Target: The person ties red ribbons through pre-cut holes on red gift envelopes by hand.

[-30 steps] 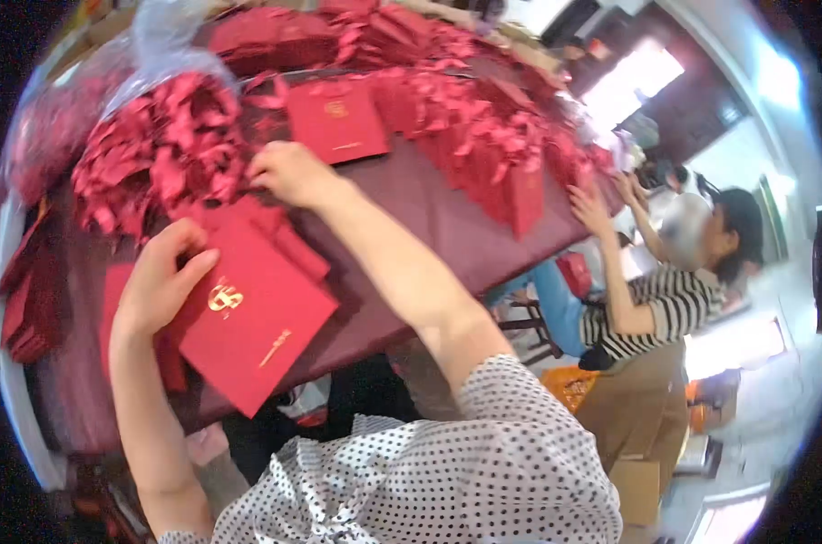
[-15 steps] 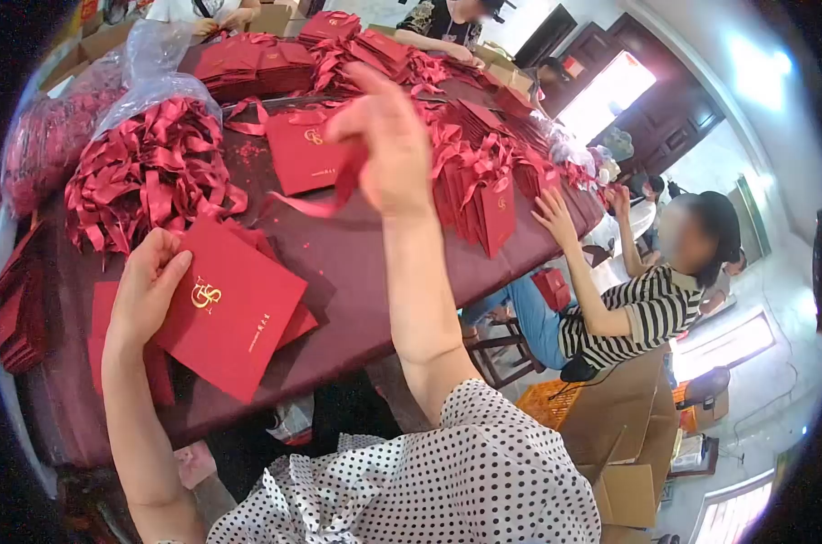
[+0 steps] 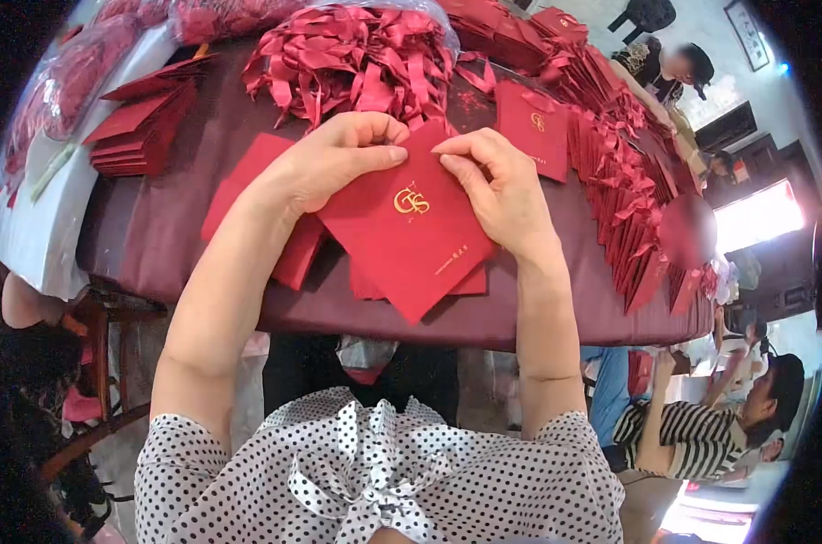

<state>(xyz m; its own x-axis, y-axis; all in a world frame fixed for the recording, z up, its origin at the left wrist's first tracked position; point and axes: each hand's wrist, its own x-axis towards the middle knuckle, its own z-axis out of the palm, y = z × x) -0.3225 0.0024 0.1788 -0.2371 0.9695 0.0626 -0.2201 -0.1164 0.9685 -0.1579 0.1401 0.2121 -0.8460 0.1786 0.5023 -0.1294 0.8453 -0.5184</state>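
A flat red paper gift bag [image 3: 411, 240] with a gold logo is tilted cornerwise in front of me. My left hand [image 3: 343, 163] is closed on its upper left edge, thumb against the card. At the upper right edge, my right hand [image 3: 500, 186] pinches with thumb and forefinger; whether a ribbon end is in that pinch is hidden. More red bags [image 3: 288, 258] lie below and to the left. Just beyond my hands is a big heap of red ribbons [image 3: 352, 68] in clear plastic.
One finished-looking bag [image 3: 531, 131] lies to the right, near long rows of ribboned bags [image 3: 624, 222]. A stack of folded bags [image 3: 143, 127] sits at left on the maroon tablecloth [image 3: 179, 213]. A person in a striped shirt [image 3: 678, 431] sits at right.
My right hand has come back from beside the ribboned bag to the held bag's upper edge. The view has turned, and the held bag now sits centrally between both hands.
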